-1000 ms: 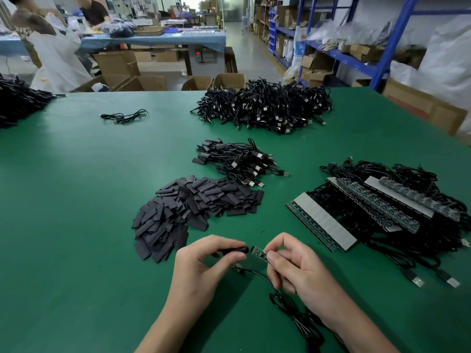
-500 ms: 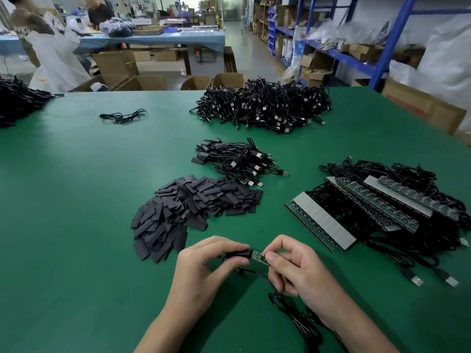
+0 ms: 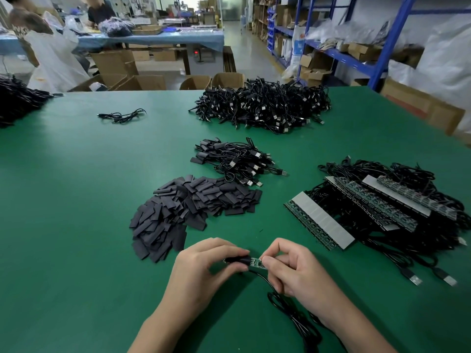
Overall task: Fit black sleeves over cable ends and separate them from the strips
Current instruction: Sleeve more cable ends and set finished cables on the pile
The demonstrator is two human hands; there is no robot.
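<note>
My left hand [image 3: 204,268] pinches a black sleeve [image 3: 235,259] between thumb and fingers. The sleeve sits partly over a small green circuit board [image 3: 254,262] at a cable end. My right hand [image 3: 293,271] pinches the board's other end, and its black cable [image 3: 288,307] trails down toward me. A heap of loose black sleeves [image 3: 188,210] lies just beyond my left hand. To the right lie strips of boards with cables attached [image 3: 377,207]. A small pile of sleeved cables [image 3: 234,161] sits behind the sleeves.
A large heap of black USB cables [image 3: 262,105] fills the far middle of the green table [image 3: 76,200]. One loose cable [image 3: 122,115] lies far left, and another dark pile [image 3: 17,103] at the left edge. Cartons, blue shelving and people stand beyond the table.
The black sleeve has slid further over the green board, toward my right hand. Both hands have stayed in about the same place.
</note>
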